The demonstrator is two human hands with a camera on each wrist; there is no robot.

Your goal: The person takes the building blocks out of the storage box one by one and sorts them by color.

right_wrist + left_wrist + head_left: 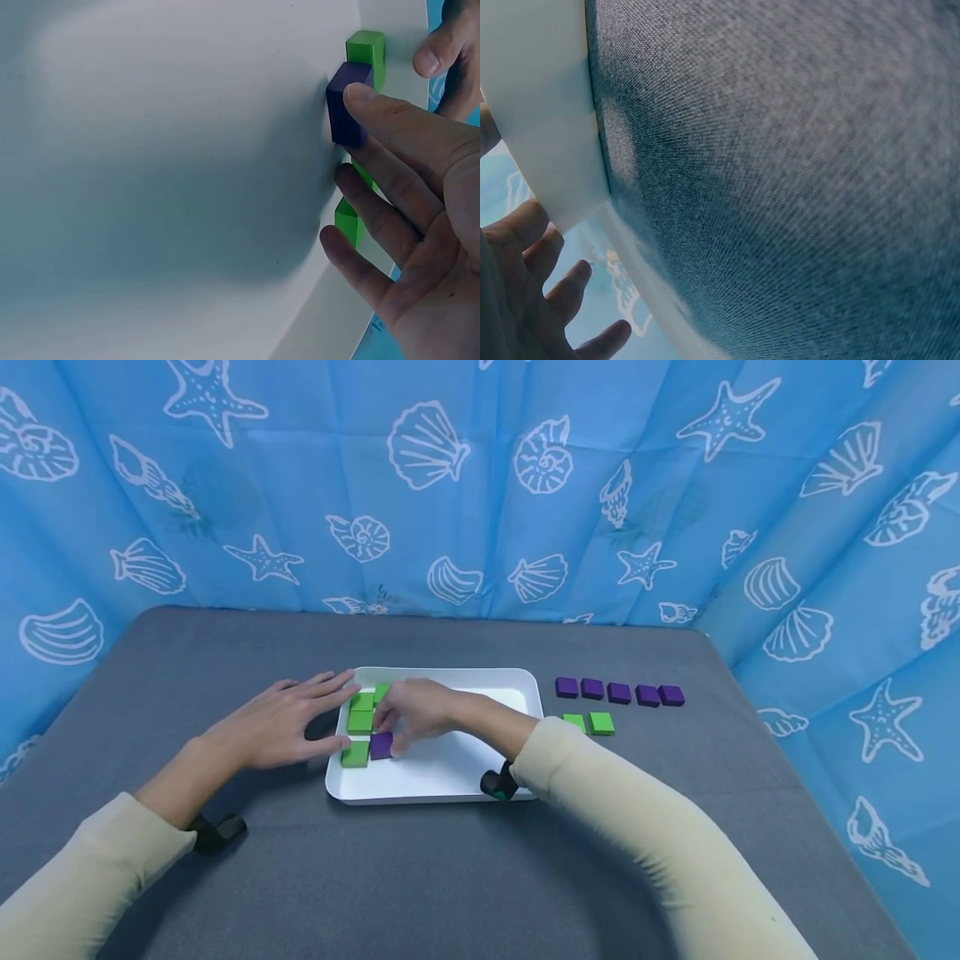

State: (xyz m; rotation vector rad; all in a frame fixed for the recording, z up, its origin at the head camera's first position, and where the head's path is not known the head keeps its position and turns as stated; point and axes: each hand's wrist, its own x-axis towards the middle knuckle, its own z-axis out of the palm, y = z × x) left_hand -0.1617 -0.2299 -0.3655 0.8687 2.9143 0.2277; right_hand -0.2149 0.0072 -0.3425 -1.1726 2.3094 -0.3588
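Note:
In the head view a purple block (pixel 381 745) is pinched between the thumb and fingers of my right hand (pixel 422 714), inside the white tray (pixel 450 789). Right beside that block, on its left, lies a green block (pixel 355 754). Several other green blocks (pixel 360 722) line the tray's left end, partly hidden by my hand. My left hand (pixel 281 722) is at the tray's left rim, fingers spread, holding nothing. The right wrist view shows my thumb on the face of the purple block (pixel 350 105), close to a green block (pixel 367 51).
To the right of the tray, several purple blocks (pixel 618 693) form a row on the grey table (pixel 315 877). Nearer than that row lie two green blocks (pixel 601 723), one partly behind my right sleeve. A blue shell-patterned curtain (pixel 480 485) hangs behind the table.

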